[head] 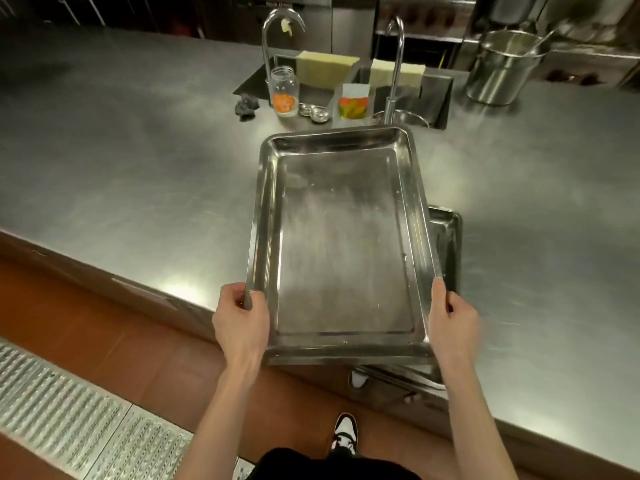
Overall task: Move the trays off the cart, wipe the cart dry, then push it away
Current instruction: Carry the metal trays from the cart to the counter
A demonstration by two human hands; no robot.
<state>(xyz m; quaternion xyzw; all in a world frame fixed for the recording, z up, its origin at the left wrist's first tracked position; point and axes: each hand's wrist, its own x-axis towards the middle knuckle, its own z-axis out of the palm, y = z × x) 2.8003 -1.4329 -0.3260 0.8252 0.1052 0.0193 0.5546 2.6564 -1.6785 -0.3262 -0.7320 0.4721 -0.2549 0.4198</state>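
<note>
Both hands hold one steel tray (343, 237) by its near corners: the left hand (240, 322) curls its grip round the left rim, the right hand (450, 320) round the right rim, thumbs on top. The tray's long axis runs straight away from the person, so most of its length lies ahead of both grips, out over the desk (138, 161); neither hand is nearer. A second tray (448, 244) lies under it, shifted to the right and mostly hidden. Whether the held tray already rests on it I cannot tell. Both trays are shallow, rectangular, brushed metal with rolled rims and rounded corners; the desk is scuffed steel.
</note>
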